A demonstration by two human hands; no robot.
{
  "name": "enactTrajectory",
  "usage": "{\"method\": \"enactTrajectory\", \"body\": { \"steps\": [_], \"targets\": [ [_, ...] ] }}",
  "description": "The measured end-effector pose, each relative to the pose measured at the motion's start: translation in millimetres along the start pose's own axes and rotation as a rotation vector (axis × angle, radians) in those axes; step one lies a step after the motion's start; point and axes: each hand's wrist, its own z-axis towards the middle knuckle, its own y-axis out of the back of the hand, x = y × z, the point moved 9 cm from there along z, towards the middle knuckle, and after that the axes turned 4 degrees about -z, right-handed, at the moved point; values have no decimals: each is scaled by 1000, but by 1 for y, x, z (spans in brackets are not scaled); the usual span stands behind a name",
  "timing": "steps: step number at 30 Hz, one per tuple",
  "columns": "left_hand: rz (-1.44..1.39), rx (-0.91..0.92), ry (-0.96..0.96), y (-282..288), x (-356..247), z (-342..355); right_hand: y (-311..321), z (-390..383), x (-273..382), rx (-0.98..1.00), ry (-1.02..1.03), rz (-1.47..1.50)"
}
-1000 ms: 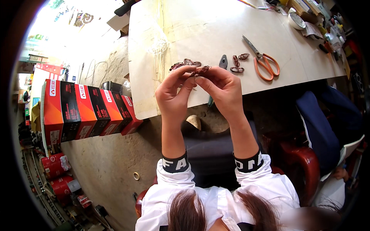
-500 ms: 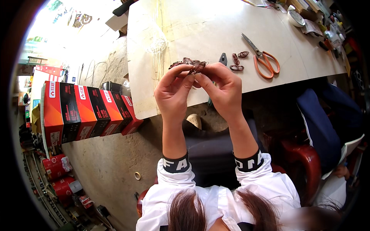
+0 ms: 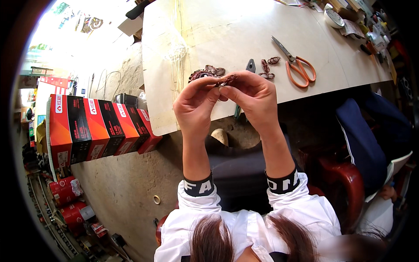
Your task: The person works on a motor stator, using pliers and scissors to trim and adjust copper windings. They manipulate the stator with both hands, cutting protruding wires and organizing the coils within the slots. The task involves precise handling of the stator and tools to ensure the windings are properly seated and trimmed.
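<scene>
My left hand (image 3: 196,107) and my right hand (image 3: 251,102) meet over the near edge of the table, fingertips pinching a small dark reddish-brown twisted piece (image 3: 227,81). Just beyond them lies a cluster of similar brown woven pieces (image 3: 201,75), partly hidden by my fingers. To the right of a pair of pliers (image 3: 250,65), whose handles are partly behind my right hand, several small brown coiled bundles (image 3: 265,66) rest on the tabletop. Orange-handled scissors (image 3: 298,72) lie further right with their blades pointing away from me.
The pale table (image 3: 340,59) carries thin strands (image 3: 174,52), a white bowl (image 3: 334,18) and clutter at the back right. Red-and-black boxes (image 3: 99,131) stand left, red cans (image 3: 65,191) below them. A red chair arm (image 3: 349,177) and another person's navy-clad leg (image 3: 362,144) are at right.
My fingers have shifted slightly on the held piece, turning it, and my right hand has moved a little to the right. The things on the table look the same.
</scene>
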Motion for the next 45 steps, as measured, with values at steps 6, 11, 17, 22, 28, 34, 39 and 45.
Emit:
{"method": "enactTrajectory", "body": {
  "steps": [6,11,17,22,28,34,39,45],
  "targets": [
    [26,-44,37,1,-2,-1,0,-1,3,-1,-18,11],
    [18,-46,27,5,2,-2,0,-3,4,-24,-13,26],
    [247,-64,-27,4,5,-2,7,-4,-8,-112,-97,-84],
    [464,-30,11,-13,21,3,42,13,-12,-191,-137,-135],
    [547,-224,71,30,11,14,152,34,-3,-493,-51,-981],
    [743,-97,140,20,23,11,173,49,-25,-382,-145,-1315],
    [1145,-72,76,36,25,15,144,50,-16,-332,112,-1475],
    [1546,-71,133,48,52,16,91,53,-8,-295,293,-1417]
  ]
}}
